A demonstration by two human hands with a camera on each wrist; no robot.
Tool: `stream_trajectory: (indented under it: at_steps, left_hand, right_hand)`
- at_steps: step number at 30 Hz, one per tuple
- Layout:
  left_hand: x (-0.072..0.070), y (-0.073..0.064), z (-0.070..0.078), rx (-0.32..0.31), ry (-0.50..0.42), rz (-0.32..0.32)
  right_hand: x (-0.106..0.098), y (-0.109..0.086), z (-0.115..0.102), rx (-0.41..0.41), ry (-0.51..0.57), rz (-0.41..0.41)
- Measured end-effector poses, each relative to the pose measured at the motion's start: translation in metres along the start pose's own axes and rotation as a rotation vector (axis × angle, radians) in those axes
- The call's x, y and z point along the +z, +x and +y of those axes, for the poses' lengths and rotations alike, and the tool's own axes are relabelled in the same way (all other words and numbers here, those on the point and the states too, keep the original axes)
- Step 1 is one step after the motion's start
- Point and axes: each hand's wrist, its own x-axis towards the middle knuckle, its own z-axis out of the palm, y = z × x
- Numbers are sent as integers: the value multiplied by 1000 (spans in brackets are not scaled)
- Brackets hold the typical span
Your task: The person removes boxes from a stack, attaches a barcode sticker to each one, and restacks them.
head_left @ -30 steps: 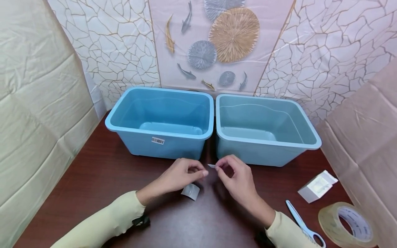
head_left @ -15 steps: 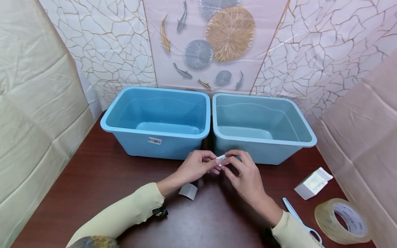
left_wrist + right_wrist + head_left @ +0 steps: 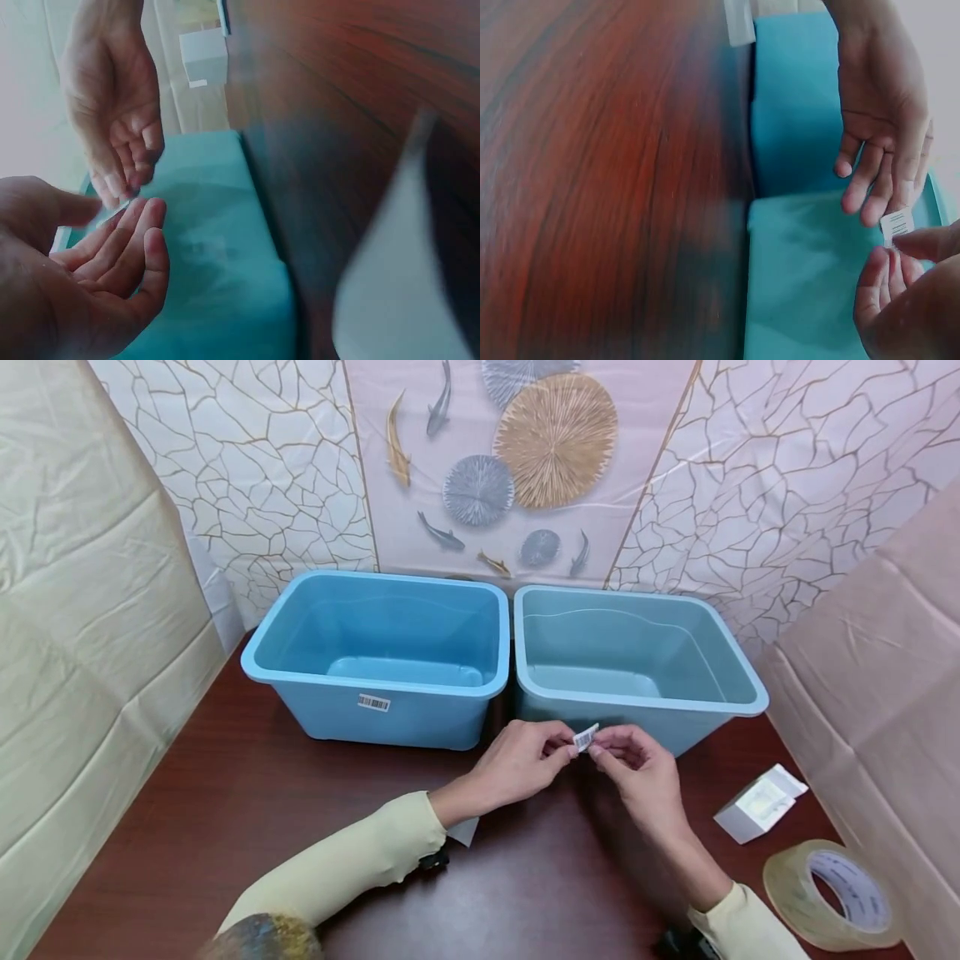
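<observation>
A small white barcode sticker (image 3: 585, 739) is stretched between the two hands, in front of the pale blue-grey tub (image 3: 637, 714) on the right. My left hand (image 3: 521, 758) pinches its left end between thumb and fingers. At the other end, my right hand (image 3: 645, 772) pinches it with thumb and fingertips. In the right wrist view the printed lines of the sticker (image 3: 896, 223) face the camera. Left of this tub stands a blue tub (image 3: 390, 714), with its own barcode sticker (image 3: 373, 702) on the front wall. A grey piece of backing paper (image 3: 463, 832) lies partly hidden under the left forearm.
On the dark wooden table (image 3: 225, 793), a small white box (image 3: 761, 803) and a roll of clear packing tape (image 3: 828, 893) sit at the right. Patterned cloth hangs behind the tubs. A rounded dark shape (image 3: 262, 937) shows at the bottom edge.
The left hand first came up to the sticker in the right hand and took its edge. Both hands have since moved right together, in front of the right tub. The scissors are no longer in the head view.
</observation>
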Motion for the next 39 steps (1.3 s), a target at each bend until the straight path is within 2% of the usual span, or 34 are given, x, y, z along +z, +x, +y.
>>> stream_trajectory:
  at_steps: [3,7,9,12,15,18,19,22,30,34,36,37,39]
  left_hand:
    - [8,8,7,20,33,0]
    - [16,16,12,51,59,11]
    - [18,18,15,67,73,18]
    - [21,19,17,54,78,27]
    - [24,19,19,-2,-1,14]
    - [28,16,21,-37,-165,-15]
    - [30,16,21,-34,-220,-27]
    - [32,14,22,-8,-298,-61]
    - [38,19,18,19,-226,-104]
    - [41,25,15,27,-253,-106]
    - [41,26,14,24,-279,-108]
    - [41,26,13,23,-288,-109]
    - [41,25,12,25,-297,-111]
  right_hand:
    - [-7,2,0,10,12,35]
    - [-16,3,-2,22,-44,92]
    - [-21,4,-3,27,-24,103]
    - [-26,7,-3,17,-2,136]
    - [-30,9,0,-41,-63,210]
    - [-31,9,2,-101,-119,300]
    - [-32,9,3,-117,-117,322]
    - [-32,11,6,-144,-87,364]
    - [-31,18,13,-133,-27,415]
    - [-32,18,13,-133,-139,478]
    - [-32,18,14,-139,-146,495]
    - [-33,17,14,-144,-151,489]
    - [-33,16,15,-152,-64,438]
